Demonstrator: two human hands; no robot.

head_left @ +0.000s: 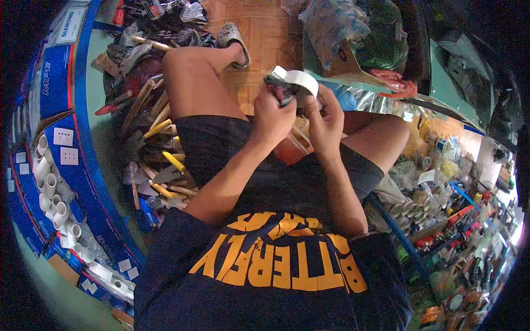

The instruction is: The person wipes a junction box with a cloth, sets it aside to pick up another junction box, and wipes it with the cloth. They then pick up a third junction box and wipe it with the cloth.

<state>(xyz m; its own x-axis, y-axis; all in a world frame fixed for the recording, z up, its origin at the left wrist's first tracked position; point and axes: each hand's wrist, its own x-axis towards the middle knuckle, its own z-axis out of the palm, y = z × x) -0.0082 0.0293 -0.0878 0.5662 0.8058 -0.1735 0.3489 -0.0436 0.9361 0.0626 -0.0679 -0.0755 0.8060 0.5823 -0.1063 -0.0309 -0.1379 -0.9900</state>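
Note:
Above my lap, my left hand [274,117] is closed around a dark bundle [280,91] with some red and green in it. A white curved strip [302,80] arches over from the bundle to my right hand [326,120]. My right hand's thumb and fingers are pressed together at the strip's lower end. The two hands are close together, with the bundle and strip between and above them. What the bundle is made of is too small to tell.
Yellow-handled tools [174,161] and wooden handles lie left of my leg. Farther left, blue boxes [55,77] stand beside white pipe fittings [51,185]. A cardboard box [350,69] with plastic bags is at the upper right. Packed small goods [441,209] fill the right side.

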